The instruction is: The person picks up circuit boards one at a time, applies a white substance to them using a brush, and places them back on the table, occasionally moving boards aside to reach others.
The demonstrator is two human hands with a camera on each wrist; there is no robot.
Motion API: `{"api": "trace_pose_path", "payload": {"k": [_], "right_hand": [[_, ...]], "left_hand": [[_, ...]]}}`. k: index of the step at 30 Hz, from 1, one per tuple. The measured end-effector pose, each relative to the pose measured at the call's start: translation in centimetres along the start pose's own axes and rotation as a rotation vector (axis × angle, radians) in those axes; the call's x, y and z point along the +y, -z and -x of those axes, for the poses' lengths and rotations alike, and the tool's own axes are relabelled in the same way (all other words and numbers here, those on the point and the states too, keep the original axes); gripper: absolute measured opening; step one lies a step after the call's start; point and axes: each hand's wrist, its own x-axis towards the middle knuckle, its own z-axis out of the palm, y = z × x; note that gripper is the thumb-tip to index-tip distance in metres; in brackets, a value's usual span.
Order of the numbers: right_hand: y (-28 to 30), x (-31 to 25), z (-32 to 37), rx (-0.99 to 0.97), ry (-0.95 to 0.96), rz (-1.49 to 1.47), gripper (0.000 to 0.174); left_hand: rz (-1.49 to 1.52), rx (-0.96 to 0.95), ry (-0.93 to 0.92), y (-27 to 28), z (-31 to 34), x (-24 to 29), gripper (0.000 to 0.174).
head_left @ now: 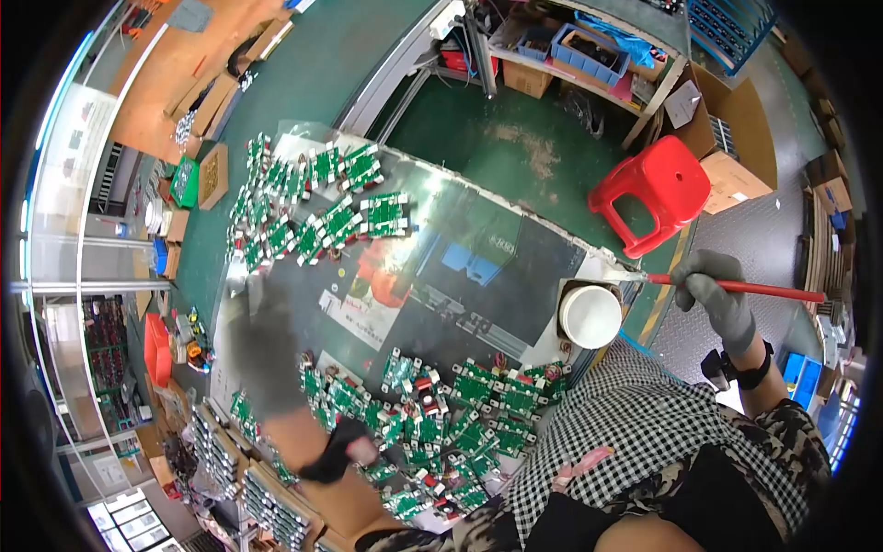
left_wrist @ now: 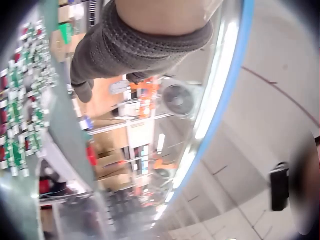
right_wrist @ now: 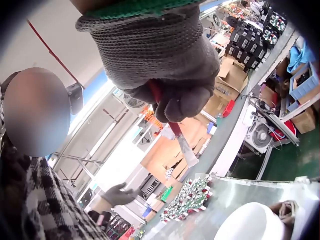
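My right hand (head_left: pixel 713 294), in a grey knit glove, grips a long red-handled brush (head_left: pixel 782 292). Its pale flat tip (right_wrist: pixel 186 151) points toward the table corner, close above a white tub (head_left: pixel 590 317). Blurred in the head view, my gloved left hand (head_left: pixel 262 354) is raised over the table's left part, between two groups of green circuit boards. In the right wrist view the same left hand (right_wrist: pixel 119 195) has its fingers extended and holds nothing. One group of circuit boards (head_left: pixel 336 221) lies at the far side, the other boards (head_left: pixel 441 419) near my body.
A shiny table (head_left: pixel 497 207) carries the boards, with printed sheets (head_left: pixel 368 294) under its surface. Beyond the right edge stands a red plastic stool (head_left: pixel 658 189). A shelf with blue bins (head_left: pixel 589 55) is at the back, and trays of parts (head_left: pixel 276 506) sit at the lower left.
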Motion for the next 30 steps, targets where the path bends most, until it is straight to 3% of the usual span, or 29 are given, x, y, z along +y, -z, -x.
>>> {"api": "trace_pose_path", "payload": {"k": [2, 4, 6, 9, 11, 13, 14, 16, 17, 19, 22, 23, 26, 28, 30], "right_hand": [[-0.4, -0.2, 0.1, -0.005, 0.032, -0.001, 0.023], [-0.7, -0.1, 0.2, -0.014, 0.064, -0.006, 0.023], [-0.6, 0.3, 0.1, -0.014, 0.081, -0.027, 0.023], [-1.3, 0.2, -0.2, -0.069, 0.076, -0.065, 0.022], [-2.0, -0.1, -0.2, -0.080, 0.072, -0.089, 0.021], [-2.9, -1.0, -0.3, -0.133, 0.004, -0.090, 0.017], [-3.4, -1.1, -0.1, -0.124, 0.009, -0.091, 0.017], [-4.1, -1.7, 0.1, -0.174, 0.008, -0.134, 0.016], [-4.0, -1.5, 0.2, -0.189, 0.024, -0.132, 0.016], [-3.9, -1.0, 0.7, -0.179, 0.026, -0.123, 0.016], [-3.4, 0.0, 1.4, -0.161, 0.030, -0.131, 0.016], [-3.2, 0.3, 1.7, -0.134, 0.014, -0.141, 0.015], [-3.1, 1.0, 2.6, -0.071, -0.012, -0.176, 0.015], [-2.9, 1.8, 2.9, -0.020, -0.028, -0.155, 0.015], [-3.2, 2.0, 3.0, -0.025, -0.038, -0.152, 0.015]], "left_hand": [[-0.257, -0.301, -0.519, -3.2, 8.8, 2.7, 0.044], [-0.488, 0.081, -0.521, -3.5, 14.7, 3.1, 0.041], [-0.868, -0.123, -0.130, 1.5, 18.5, 1.6, 0.040], [-1.137, -0.193, 0.110, 5.7, 21.9, -7.8, 0.033], [-1.354, 0.020, 0.141, 7.5, 21.7, -13.1, 0.034], [-1.559, 0.163, -0.034, 9.7, 19.3, -17.1, 0.053], [-1.561, 0.155, -0.043, 10.6, 17.6, -18.6, 0.053], [-1.622, 0.427, -0.049, 12.3, 14.6, -21.6, 0.067], [-1.614, 0.429, -0.056, 11.8, 13.9, -22.3, 0.067], [-1.726, 0.491, -0.022, 10.9, 13.1, -23.3, 0.086], [-1.781, 0.489, -0.128, 10.6, 13.8, -24.5, 0.090], [-1.925, 0.556, -0.073, 9.8, 13.9, -25.3, 0.093], [-1.961, 0.655, -0.237, 8.3, 13.4, -26.2, 0.087], [-1.780, 0.678, -0.240, 8.4, 12.1, -26.3, 0.071], [-1.689, 0.610, -0.266, 9.4, 10.9, -25.7, 0.064]]}}
